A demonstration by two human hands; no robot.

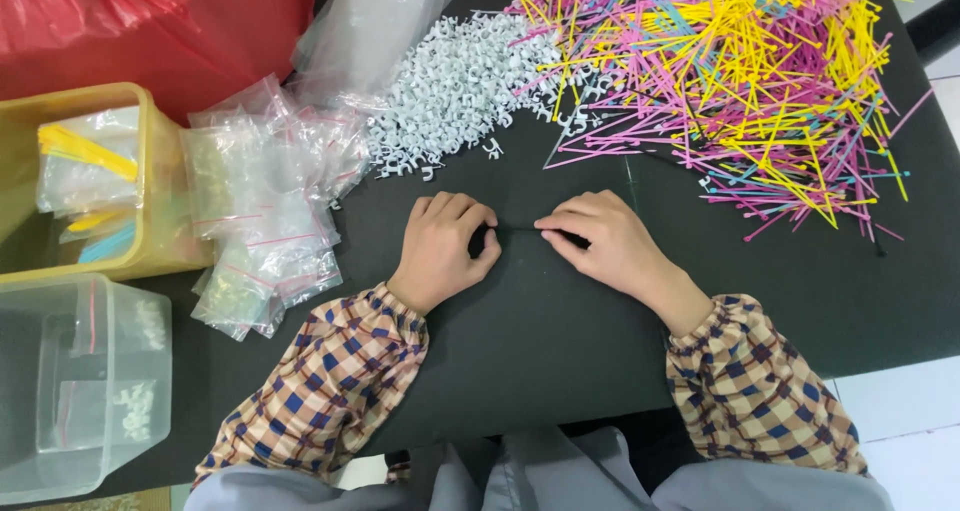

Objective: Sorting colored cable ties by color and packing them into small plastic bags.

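both hands, left hand (443, 246) and right hand (603, 239), pinch what seems a thin dark tie (520, 229) over bare table (540, 321).

Barely visible between left hand (445, 246) and right hand (605, 241): thin dark strand (515, 228), lost against black table (560, 341); kind impossible to tell. Fingertips of both hands curled under, grip hidden. Cut off at top edge: red plastic bag (150, 16), clear plastic bag (375, 21), heap of coloured cable ties (720, 71). Cut off at left edge: yellow tub (150, 171) and clear plastic box (70, 391). Contents of small zip bags (265, 201) too blurred to name. Too small to make out singly: white clips (455, 81).
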